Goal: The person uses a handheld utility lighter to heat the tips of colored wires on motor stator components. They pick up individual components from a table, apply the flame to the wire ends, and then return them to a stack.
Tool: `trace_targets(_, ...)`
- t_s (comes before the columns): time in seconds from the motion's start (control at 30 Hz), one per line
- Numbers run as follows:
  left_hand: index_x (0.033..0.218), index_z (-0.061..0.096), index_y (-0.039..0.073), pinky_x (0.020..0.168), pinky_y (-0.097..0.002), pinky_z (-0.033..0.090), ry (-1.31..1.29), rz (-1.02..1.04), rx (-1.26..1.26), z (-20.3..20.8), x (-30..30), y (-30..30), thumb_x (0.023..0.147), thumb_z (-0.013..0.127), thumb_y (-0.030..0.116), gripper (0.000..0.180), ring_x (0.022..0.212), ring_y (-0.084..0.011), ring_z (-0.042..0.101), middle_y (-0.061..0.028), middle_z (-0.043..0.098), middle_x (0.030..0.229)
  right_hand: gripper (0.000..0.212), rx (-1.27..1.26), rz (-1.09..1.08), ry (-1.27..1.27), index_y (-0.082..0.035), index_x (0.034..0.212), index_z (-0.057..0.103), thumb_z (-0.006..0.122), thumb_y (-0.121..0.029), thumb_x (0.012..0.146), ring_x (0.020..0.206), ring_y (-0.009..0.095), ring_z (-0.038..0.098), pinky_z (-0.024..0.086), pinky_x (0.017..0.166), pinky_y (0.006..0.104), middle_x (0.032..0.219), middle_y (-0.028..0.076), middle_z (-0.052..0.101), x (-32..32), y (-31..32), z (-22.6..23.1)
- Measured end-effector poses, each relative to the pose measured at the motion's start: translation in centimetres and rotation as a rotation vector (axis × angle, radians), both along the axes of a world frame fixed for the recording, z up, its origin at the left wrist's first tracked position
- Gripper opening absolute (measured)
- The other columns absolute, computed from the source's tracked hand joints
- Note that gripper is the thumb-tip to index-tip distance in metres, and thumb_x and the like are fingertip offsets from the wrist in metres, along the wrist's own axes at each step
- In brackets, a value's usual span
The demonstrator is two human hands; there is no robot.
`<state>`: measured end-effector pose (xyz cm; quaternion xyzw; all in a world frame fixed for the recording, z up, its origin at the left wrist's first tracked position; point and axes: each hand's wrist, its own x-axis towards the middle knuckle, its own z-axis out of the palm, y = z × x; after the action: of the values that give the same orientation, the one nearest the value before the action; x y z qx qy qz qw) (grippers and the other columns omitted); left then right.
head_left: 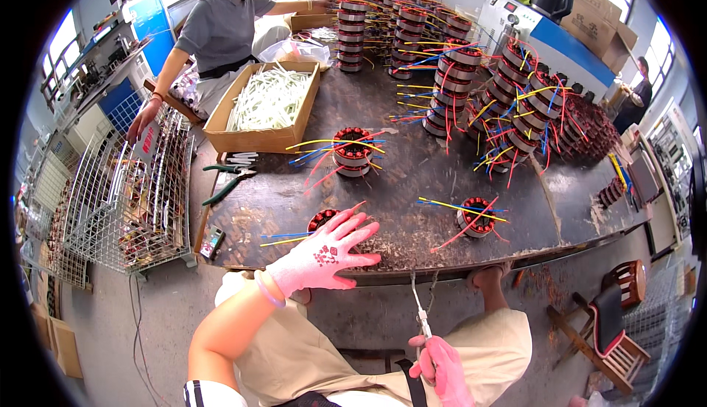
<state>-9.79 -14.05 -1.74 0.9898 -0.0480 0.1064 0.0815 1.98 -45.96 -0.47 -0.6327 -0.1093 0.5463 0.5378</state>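
Three wound stators stand on their own toward your side of this dark, scuffed table, and your left hand is right over one of them. That near-left stator is partly hidden under your pink glove, with blue and yellow leads poking out to the left. Your left fingers are spread pretty wide, palm down, but I honestly can't tell if they're touching the stator or just above it. Your right hand, also in a pink glove, is down over your lap, fingers curled around a slim metal tool, its thin tip pointing up at the table's near edge. The middle stator sits farther back, and the right-hand stator is well off to the right of your left hand, its colored leads splayed out. Over on the left you've got green-handled pliers lying beside a few small white pieces, just in front of a cardboard box full of white strips. Tall stator stacks crowd the far right, and a co-worker in a grey shirt is at the far left.
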Motion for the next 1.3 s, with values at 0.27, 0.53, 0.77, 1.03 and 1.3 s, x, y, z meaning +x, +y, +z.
trace_targets(0.27, 0.14, 0.049, 0.011, 0.112, -0.054, 0.031, -0.143, 0.278, -0.095, 1.1, 0.0, 0.2, 0.064, 0.084, 0.04, 0.089, 0.133, -0.0433, 0.04, -0.022, 0.04, 0.147, 0.04, -0.02, 0.007, 0.102, 0.006, 0.121, 0.057, 0.049, -0.03, 0.104, 0.053, 0.007, 0.04, 0.051, 0.067, 0.0272, 0.06, -0.003, 0.043, -0.5, 0.6, -0.4)
trace_targets(0.53, 0.14, 0.047, 0.003, 0.107, -0.0446, 0.04, -0.031, 0.419, -0.184, -0.8, -0.9, 1.7, 0.057, 0.088, 0.035, 0.098, 0.126, -0.0383, 0.048, -0.0205, 0.049, 0.136, 0.043, 0.055, 0.092, 0.112, 0.006, 0.117, 0.058, 0.046, -0.034, 0.105, 0.053, 0.007, 0.043, 0.05, 0.064, 0.026, 0.058, -0.004, 0.041, -1.4, 1.4, -2.3)
trace_targets(0.77, 0.14, 0.046, 0.003, 0.106, -0.0453, 0.041, -0.07, 0.336, -0.224, -0.5, -1.0, 2.0, 0.056, 0.09, 0.034, 0.099, 0.124, -0.0391, 0.05, -0.0197, 0.05, 0.135, 0.038, 0.062, 0.092, 0.15, 0.004, 0.116, 0.06, 0.047, -0.03, 0.105, 0.053, 0.006, 0.04, 0.051, 0.063, 0.0259, 0.058, -0.003, 0.041, -1.8, 1.5, -2.9)
trace_targets(1.03, 0.141, 0.045, 0.003, 0.102, -0.0432, 0.045, 0.033, 0.41, -0.333, 0.7, -1.3, 1.9, 0.058, 0.09, 0.034, 0.1, 0.122, -0.0385, 0.052, -0.0202, 0.051, 0.135, 0.038, 0.074, 0.084, 0.174, 0.002, 0.115, 0.061, 0.047, -0.032, 0.105, 0.054, 0.006, 0.042, 0.051, 0.062, 0.0265, 0.058, -0.003, 0.041, -1.8, 1.8, -2.9)
trace_targets(1.3, 0.142, 0.044, 0.003, 0.105, -0.0424, 0.042, 0.004, 0.36, -0.319, 0.3, -1.5, 2.2, 0.059, 0.09, 0.031, 0.099, 0.124, -0.0395, 0.051, -0.0208, 0.05, 0.137, 0.037, 0.094, 0.089, 0.168, 0.002, 0.117, 0.061, 0.048, -0.031, 0.105, 0.054, 0.006, 0.043, 0.051, 0.062, 0.0266, 0.059, -0.002, 0.042, -1.8, 1.4, -2.8)
